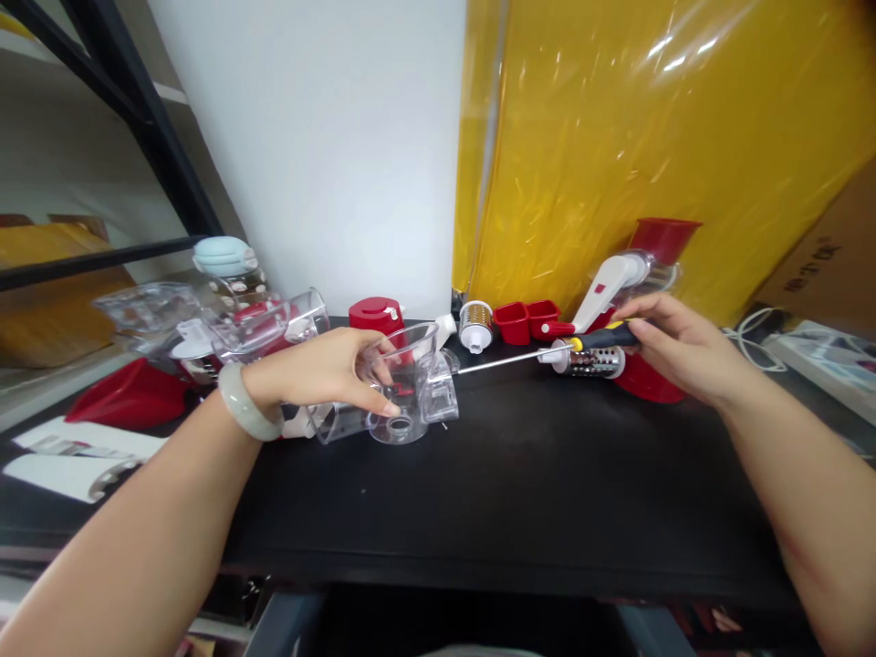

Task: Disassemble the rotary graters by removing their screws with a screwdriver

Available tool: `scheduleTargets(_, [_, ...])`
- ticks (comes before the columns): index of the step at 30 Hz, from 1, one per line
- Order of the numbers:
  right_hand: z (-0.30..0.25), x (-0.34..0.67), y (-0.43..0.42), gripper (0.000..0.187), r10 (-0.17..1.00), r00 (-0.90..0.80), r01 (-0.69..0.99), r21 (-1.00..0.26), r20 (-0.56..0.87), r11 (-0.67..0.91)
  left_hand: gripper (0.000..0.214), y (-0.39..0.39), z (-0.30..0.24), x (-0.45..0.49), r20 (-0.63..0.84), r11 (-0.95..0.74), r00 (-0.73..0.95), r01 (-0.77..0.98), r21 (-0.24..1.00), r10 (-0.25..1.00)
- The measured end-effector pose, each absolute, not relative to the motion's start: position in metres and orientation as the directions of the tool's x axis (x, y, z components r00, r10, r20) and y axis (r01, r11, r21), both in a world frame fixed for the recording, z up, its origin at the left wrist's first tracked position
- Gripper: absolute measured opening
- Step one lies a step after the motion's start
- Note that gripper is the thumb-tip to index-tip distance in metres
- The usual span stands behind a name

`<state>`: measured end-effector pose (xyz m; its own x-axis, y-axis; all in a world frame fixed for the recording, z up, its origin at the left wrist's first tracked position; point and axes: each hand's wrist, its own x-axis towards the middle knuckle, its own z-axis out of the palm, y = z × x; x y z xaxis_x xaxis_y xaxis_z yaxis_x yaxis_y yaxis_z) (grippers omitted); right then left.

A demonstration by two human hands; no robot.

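Note:
My left hand (328, 372), with a pale green bangle on the wrist, is closed round a clear plastic housing (403, 392) that lies on the black table (520, 484). My right hand (677, 342) grips the black and yellow handle of a screwdriver (540, 354). The thin metal shaft points left toward the clear housing, its tip close to the housing's right side. A steel grater drum (589, 362) lies just under the screwdriver handle.
Along the back stand a red cap (375, 313), a small steel drum (475, 324), two red cups (526, 319), a white crank handle (609, 285) and a red base (663, 239). More clear and red parts (225, 328) pile at left. Yellow film hangs behind.

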<state>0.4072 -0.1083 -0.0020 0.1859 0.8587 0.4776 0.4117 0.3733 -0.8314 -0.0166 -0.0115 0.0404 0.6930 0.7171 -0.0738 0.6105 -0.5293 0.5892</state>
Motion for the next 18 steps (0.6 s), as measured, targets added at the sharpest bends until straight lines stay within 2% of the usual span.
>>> scheduleTargets(3, [-0.003, 0.406, -0.109, 0.036, 0.857, 0.149, 0.262, -0.856, 0.492, 0.446, 0.058, -0.011, 0.04, -0.017, -0.062, -0.532, 0.694, 0.603, 0.594, 0.717])
scheduleTargets(6, [-0.002, 0.399, -0.109, 0.041, 0.857, 0.188, 0.126, -0.877, 0.48, 0.464, 0.058, -0.011, 0.04, -0.018, -0.065, -0.536, 0.699, 0.601, 0.594, 0.712])
scheduleTargets(9, [-0.003, 0.394, -0.107, 0.036, 0.868, 0.208, 0.063, -0.892, 0.45, 0.447, 0.059, -0.012, 0.04, -0.017, -0.076, -0.538, 0.706, 0.6, 0.593, 0.704])
scheduleTargets(10, [-0.004, 0.393, -0.106, 0.034, 0.876, 0.22, 0.087, -0.903, 0.429, 0.421, 0.059, -0.013, 0.041, -0.017, -0.082, -0.536, 0.707, 0.601, 0.593, 0.702])
scheduleTargets(12, [-0.006, 0.394, -0.105, 0.041, 0.893, 0.253, 0.257, -0.916, 0.373, 0.31, 0.059, -0.014, 0.042, -0.016, -0.091, -0.535, 0.706, 0.607, 0.587, 0.702])
scheduleTargets(15, [-0.007, 0.398, -0.105, 0.05, 0.888, 0.298, 0.536, -0.831, 0.351, 0.149, 0.058, -0.015, 0.043, -0.015, -0.086, -0.535, 0.693, 0.624, 0.57, 0.716])
scheduleTargets(18, [-0.007, 0.402, -0.106, 0.045, 0.867, 0.285, 0.523, -0.824, 0.408, 0.216, 0.058, -0.015, 0.043, -0.015, -0.09, -0.528, 0.685, 0.632, 0.567, 0.723])
